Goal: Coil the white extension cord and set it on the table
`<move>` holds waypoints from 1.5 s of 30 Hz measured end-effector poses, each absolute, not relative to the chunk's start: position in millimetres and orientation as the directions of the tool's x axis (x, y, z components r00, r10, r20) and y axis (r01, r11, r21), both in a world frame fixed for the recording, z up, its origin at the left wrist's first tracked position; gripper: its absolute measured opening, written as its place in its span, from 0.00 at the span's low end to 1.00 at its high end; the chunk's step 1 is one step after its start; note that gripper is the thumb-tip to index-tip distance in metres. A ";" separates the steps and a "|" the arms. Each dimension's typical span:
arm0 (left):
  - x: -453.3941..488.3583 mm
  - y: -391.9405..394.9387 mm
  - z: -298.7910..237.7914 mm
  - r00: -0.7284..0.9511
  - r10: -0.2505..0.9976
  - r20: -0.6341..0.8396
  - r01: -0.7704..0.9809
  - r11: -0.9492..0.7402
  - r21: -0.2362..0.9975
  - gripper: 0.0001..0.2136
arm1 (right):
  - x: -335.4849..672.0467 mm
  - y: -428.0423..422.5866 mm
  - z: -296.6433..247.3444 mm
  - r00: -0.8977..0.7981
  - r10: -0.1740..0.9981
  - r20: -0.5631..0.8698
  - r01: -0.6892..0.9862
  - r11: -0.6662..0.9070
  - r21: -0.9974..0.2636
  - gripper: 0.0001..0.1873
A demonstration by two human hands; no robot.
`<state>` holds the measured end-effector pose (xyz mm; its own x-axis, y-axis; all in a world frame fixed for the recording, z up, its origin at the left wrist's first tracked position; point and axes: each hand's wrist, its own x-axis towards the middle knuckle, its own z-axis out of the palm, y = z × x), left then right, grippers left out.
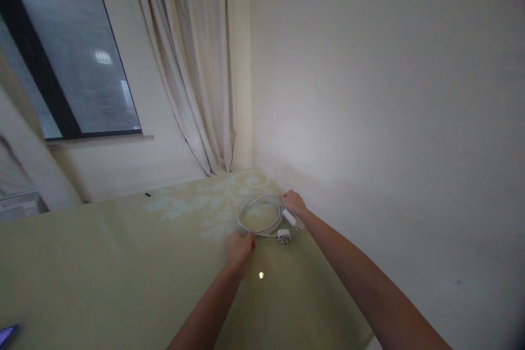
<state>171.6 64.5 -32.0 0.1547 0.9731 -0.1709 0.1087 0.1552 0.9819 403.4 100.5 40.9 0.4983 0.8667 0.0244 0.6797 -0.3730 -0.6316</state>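
A white power cord (239, 213) lies in a loose coil on the green table near the wall. Its plug (284, 237), prongs showing, rests at the coil's lower right. My left hand (239, 250) is closed at the front of the coil, with thumb and fingers pinching the cord. At the coil's right side, my right hand (293, 202) is also closed on the cord, its fingers partly hidden. Just below that hand is a white rectangular block (289, 217); whether the hand touches it I cannot tell.
The green table (123, 268) has a pale scroll pattern and meets the plain wall (389, 120) on the right. A small black object (148, 194) lies near its far edge. Curtains (197, 65) hang behind, beside a window (82, 54). Part of a purple-lit screen (7, 334) shows at lower left.
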 end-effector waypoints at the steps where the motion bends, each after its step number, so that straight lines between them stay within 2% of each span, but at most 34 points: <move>1: 165.1 61.1 -30.1 0.128 0.976 -0.178 0.105 0.165 0.981 0.10 | 399.7 94.7 45.1 0.482 0.872 0.080 0.707 -0.334 -0.623 0.13; 5: 125.5 32.6 -24.7 0.133 0.976 -0.173 0.082 0.163 0.983 0.16 | 369.1 53.2 42.0 0.302 0.905 0.301 0.811 -0.078 -0.579 0.14; 7: 99.7 12.7 -25.9 0.195 0.970 -0.146 0.113 0.126 0.986 0.20 | 345.4 24.7 24.5 -0.003 0.896 0.444 0.842 0.242 -0.483 0.18; 8: 87.2 3.2 -27.3 0.225 0.970 -0.096 0.161 0.060 0.985 0.21 | 333.1 10.9 13.4 -0.111 0.877 0.467 0.840 0.334 -0.428 0.20; 11: 59.8 -18.3 -31.3 0.279 0.958 0.073 0.267 -0.150 0.952 0.23 | 302.8 -18.8 -16.8 -0.326 0.810 0.487 0.834 0.489 -0.254 0.19; 15: 53.4 -24.9 -32.0 0.267 0.948 0.172 0.356 -0.263 0.897 0.27 | 292.3 -23.3 -35.9 -0.478 0.733 0.484 0.819 0.571 -0.057 0.15; 20: 57.2 -18.8 -31.4 0.334 0.917 0.218 0.460 -0.360 0.812 0.26 | 304.7 -14.6 -45.4 -0.531 0.723 0.443 0.814 0.580 0.030 0.10; 24: 52.4 -18.0 -32.7 0.339 0.916 0.214 0.493 -0.367 0.789 0.25 | 308.6 -17.4 -48.7 -0.505 0.770 0.390 0.838 0.545 0.009 0.07; 27: 47.0 -16.7 -31.0 0.317 0.924 0.215 0.569 -0.366 0.737 0.25 | 308.4 -18.2 -50.2 -0.494 0.766 0.412 0.834 0.551 -0.024 0.08; 32: 34.5 -10.6 -23.4 0.339 0.917 0.213 0.773 -0.400 0.493 0.25 | 305.8 -16.6 -53.8 -0.434 0.729 0.530 0.807 0.576 -0.132 0.17; 35: 29.4 -9.3 -20.8 0.338 0.925 0.171 0.841 -0.379 0.386 0.26 | 302.9 -17.7 -52.3 -0.373 0.750 0.545 0.806 0.554 -0.210 0.24; 40: 32.5 -14.3 -19.9 0.367 0.928 0.069 0.882 -0.371 0.290 0.27 | 302.2 -21.3 -41.0 -0.318 0.798 0.512 0.803 0.514 -0.303 0.30; 45: 36.7 -19.7 -21.4 0.386 0.922 0.015 0.895 -0.379 0.236 0.27 | 305.8 -27.1 -33.7 -0.296 0.803 0.518 0.810 0.498 -0.309 0.29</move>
